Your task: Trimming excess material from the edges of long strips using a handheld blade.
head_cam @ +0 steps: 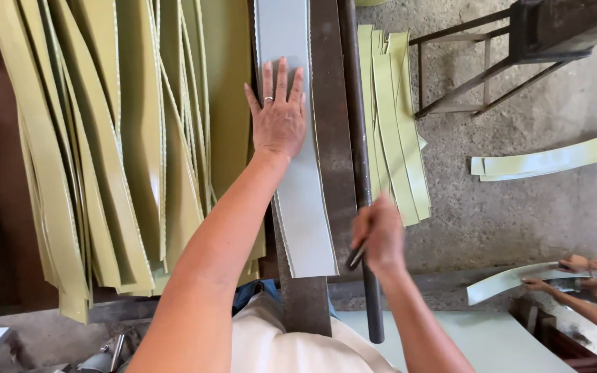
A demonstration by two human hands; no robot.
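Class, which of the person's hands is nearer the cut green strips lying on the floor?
Right. The right hand grips the lever beside the cut strips; the left hand lies flat on the grey sheet, farther off.

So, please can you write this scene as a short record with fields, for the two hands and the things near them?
left hand: left hand lies flat, fingers spread, on a grey sheet
right hand: right hand is closed around a dark lever, blurred
cutter: rusty metal bar beside the grey sheet
left side: stack of green strips
right side: cut green strips on the concrete floor
other person: hands holding a pale curved strip
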